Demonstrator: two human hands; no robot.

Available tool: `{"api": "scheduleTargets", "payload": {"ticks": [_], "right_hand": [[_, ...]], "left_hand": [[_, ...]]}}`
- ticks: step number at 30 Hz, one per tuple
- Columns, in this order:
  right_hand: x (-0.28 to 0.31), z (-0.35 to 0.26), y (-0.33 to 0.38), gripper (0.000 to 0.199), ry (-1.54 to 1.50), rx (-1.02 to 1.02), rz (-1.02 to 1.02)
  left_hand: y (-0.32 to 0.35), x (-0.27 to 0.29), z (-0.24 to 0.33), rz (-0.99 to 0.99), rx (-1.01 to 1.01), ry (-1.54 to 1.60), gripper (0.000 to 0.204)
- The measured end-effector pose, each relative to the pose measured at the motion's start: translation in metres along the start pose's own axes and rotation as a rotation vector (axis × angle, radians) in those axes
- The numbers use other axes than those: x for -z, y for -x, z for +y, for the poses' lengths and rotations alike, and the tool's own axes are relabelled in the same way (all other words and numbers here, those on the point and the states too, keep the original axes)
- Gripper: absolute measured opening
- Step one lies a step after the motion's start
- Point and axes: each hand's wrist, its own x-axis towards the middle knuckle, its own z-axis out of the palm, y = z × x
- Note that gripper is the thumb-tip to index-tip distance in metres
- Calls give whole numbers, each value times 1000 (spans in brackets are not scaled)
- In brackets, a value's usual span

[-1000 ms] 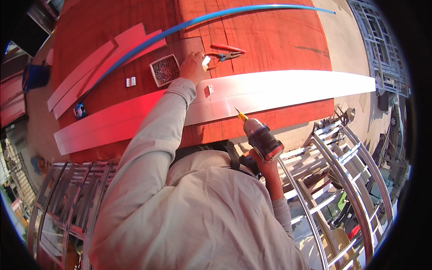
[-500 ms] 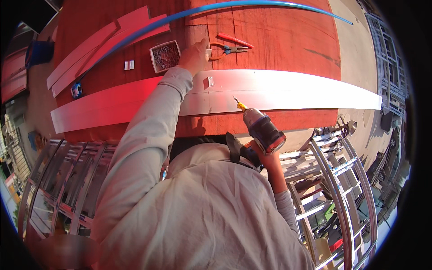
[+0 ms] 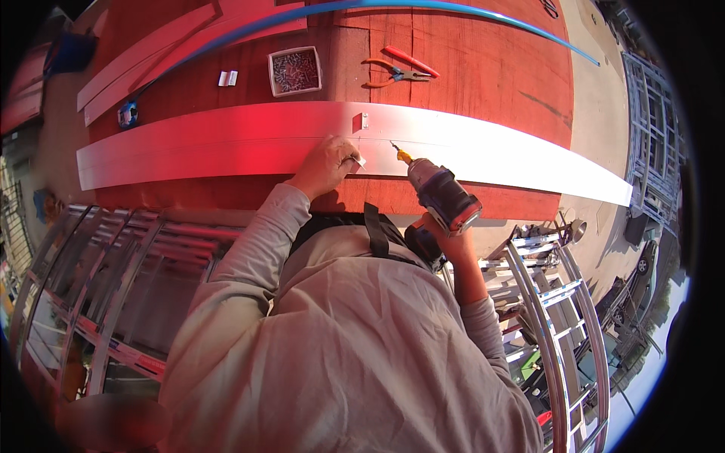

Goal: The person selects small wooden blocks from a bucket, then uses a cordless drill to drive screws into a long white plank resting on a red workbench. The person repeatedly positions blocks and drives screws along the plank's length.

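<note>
A long pale metal strip (image 3: 226, 143) lies across the red table in front of me. Over its near edge my left hand (image 3: 328, 164) pinches a small metal bracket (image 3: 360, 162) between thumb and fingers. Another small bracket (image 3: 362, 121) stands on the strip just beyond, toward its far edge. My right hand (image 3: 451, 240) is wrapped round the handle of a cordless drill (image 3: 444, 198), held to the right of the left hand. Its bit, in a yellow holder (image 3: 404, 156), points forward and left above the strip; I cannot tell whether it touches.
Beyond the strip are a tray of screws (image 3: 295, 72), orange-handled pliers (image 3: 394, 74), a red marker (image 3: 410, 61) and small white pieces (image 3: 227, 78). A blue flexible tube (image 3: 340, 6) arcs across the back. Metal ladders (image 3: 559, 294) stand low on both sides.
My left hand has come back from beside the pliers to the strip's near edge, carrying the small bracket. The drill stays at nearly the same place in my right hand.
</note>
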Motion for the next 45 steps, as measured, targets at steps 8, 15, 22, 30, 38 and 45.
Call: {"api": "scheduleTargets", "payload": {"ticks": [8, 15, 22, 30, 38, 45], "right_hand": [[-22, 5, 10, 41, -154, -150, 0], [-7, 1, -12, 38, -114, -132, -117], [25, -16, -68, 33, 116, 176, -314], [57, -29, -108, 25, 222, 243, -537], [66, -51, -147, 33, 434, 447, -774], [69, -67, -178, 26, 868, 868, -839]], "left_hand": [[4, -18, -15, 337, -85, -63, 17], [35, -35, 13, 362, 205, -247, 36], [4, -86, 34, 645, 398, -409, 30], [7, -127, 50, 984, 500, -332, 24], [11, -140, 44, 1199, 540, -284, 26], [2, -144, 40, 1264, 549, -226, 26]]}}
